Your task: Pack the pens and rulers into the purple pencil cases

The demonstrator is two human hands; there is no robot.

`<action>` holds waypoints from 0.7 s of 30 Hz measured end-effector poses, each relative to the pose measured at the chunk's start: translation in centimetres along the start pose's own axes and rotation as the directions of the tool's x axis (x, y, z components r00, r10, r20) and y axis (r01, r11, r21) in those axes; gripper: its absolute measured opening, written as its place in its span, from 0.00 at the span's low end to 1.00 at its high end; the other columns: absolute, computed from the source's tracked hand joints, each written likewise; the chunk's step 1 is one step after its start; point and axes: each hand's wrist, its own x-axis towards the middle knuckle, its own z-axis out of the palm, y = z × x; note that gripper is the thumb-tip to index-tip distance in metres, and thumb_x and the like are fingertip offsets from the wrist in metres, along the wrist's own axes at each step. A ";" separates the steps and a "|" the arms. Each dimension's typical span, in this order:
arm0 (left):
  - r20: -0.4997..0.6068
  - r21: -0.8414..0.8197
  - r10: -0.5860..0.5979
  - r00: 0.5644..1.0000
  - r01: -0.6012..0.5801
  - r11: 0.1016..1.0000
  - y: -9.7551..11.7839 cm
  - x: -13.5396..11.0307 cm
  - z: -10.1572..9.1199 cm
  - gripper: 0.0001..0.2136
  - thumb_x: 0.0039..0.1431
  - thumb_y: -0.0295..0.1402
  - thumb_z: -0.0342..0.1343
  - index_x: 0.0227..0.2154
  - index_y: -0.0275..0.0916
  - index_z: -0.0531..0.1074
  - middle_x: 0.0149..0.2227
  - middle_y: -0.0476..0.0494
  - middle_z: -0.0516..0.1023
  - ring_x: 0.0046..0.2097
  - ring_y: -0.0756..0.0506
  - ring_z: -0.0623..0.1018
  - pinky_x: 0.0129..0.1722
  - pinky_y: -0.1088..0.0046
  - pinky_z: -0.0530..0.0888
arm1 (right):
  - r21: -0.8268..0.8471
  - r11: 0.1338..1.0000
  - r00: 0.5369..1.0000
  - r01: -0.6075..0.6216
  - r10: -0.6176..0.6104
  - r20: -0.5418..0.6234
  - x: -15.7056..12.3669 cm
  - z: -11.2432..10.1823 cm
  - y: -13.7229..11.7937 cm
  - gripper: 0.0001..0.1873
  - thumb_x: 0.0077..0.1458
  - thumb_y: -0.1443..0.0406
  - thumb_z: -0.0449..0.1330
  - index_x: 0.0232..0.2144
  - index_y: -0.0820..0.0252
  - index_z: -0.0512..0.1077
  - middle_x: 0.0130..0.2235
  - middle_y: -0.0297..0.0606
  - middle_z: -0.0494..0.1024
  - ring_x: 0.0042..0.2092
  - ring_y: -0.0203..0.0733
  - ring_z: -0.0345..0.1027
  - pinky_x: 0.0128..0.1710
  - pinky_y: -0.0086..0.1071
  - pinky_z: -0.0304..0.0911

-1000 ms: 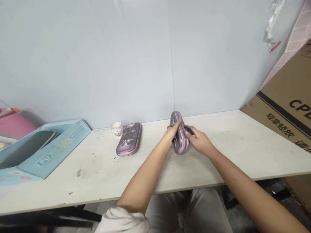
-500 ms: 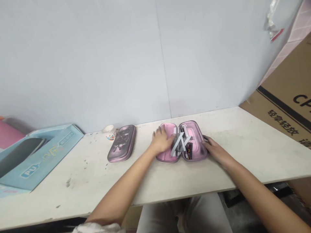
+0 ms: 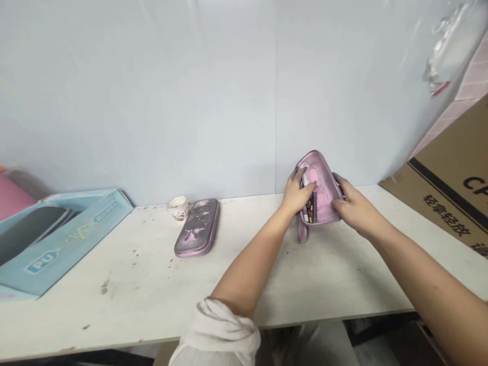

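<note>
An open pink pencil case (image 3: 319, 189) is lifted off the white table (image 3: 152, 284) and tilted upright, its inside facing me with pens and markers showing. My left hand (image 3: 294, 193) grips its left edge, fingers reaching in at the pens. My right hand (image 3: 349, 207) wraps round its right side. A second pencil case (image 3: 197, 227), closed and purple-grey, lies flat on the table to the left, apart from both hands.
A small printed cup (image 3: 178, 207) stands by the wall next to the closed case. A light blue box (image 3: 57, 239) lies at the far left. A large cardboard carton (image 3: 453, 178) leans at the right. A pale wall stands close behind.
The case stood shut on edge, was laid open flat on the table, and now both hands have raised it and tipped it upright, further right.
</note>
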 end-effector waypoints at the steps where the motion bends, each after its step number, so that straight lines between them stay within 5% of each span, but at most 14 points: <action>1: -0.020 -0.077 -0.016 1.000 0.015 0.997 -0.3 0.0 -0.5 0.27 0.51 0.34 0.52 0.57 0.36 0.59 0.60 0.38 0.60 0.60 0.42 0.60 0.59 0.66 0.55 | -0.044 0.998 0.999 0.038 -0.037 0.029 0.7 0.5 -1.0 0.38 0.42 0.72 0.49 0.60 0.63 0.52 0.59 0.44 0.62 0.58 0.47 0.56 0.58 0.41 0.51; 5: 0.033 -0.284 -0.238 0.971 0.238 0.929 -4.5 -2.0 -2.7 0.27 0.56 0.35 0.47 0.59 0.36 0.54 0.52 0.37 0.71 0.49 0.43 0.73 0.50 0.65 0.68 | -0.241 0.967 0.974 0.078 -0.022 0.225 2.1 5.8 -3.4 0.33 0.46 0.72 0.47 0.58 0.66 0.54 0.54 0.50 0.67 0.55 0.49 0.61 0.52 0.38 0.57; 11: -0.023 -0.110 -0.279 0.960 0.275 0.955 -10.3 -5.3 -7.4 0.24 0.51 0.30 0.51 0.53 0.32 0.64 0.53 0.35 0.69 0.55 0.42 0.68 0.56 0.65 0.61 | -0.545 0.829 0.927 0.121 0.102 0.362 1.0 13.6 -4.3 0.30 0.54 0.62 0.46 0.60 0.61 0.52 0.49 0.54 0.70 0.49 0.55 0.67 0.45 0.41 0.60; 14: -0.068 0.099 -0.234 0.970 0.240 0.966 -10.7 -6.2 -10.4 0.27 0.50 0.33 0.54 0.56 0.36 0.61 0.58 0.34 0.62 0.59 0.40 0.61 0.59 0.63 0.56 | -0.611 0.772 0.931 0.177 0.071 0.359 0.4 14.7 -4.6 0.29 0.56 0.56 0.44 0.60 0.52 0.53 0.48 0.50 0.71 0.46 0.55 0.69 0.42 0.41 0.60; 17: -0.082 0.465 -0.204 0.976 0.218 0.858 -10.0 -7.3 -12.4 0.28 0.52 0.37 0.52 0.57 0.43 0.57 0.60 0.35 0.56 0.61 0.37 0.57 0.58 0.54 0.55 | -0.653 0.732 0.930 0.193 0.075 0.359 0.5 14.8 -4.5 0.28 0.57 0.54 0.43 0.59 0.49 0.54 0.45 0.48 0.73 0.43 0.53 0.70 0.40 0.40 0.60; 21: 0.171 0.668 -0.111 0.979 -0.033 0.743 -8.8 -8.9 -12.1 0.24 0.56 0.33 0.46 0.57 0.50 0.57 0.61 0.41 0.54 0.62 0.38 0.54 0.57 0.48 0.52 | -0.647 0.747 0.933 0.156 0.104 0.345 1.1 13.6 -3.1 0.28 0.58 0.56 0.41 0.60 0.52 0.53 0.41 0.47 0.76 0.41 0.52 0.72 0.40 0.40 0.60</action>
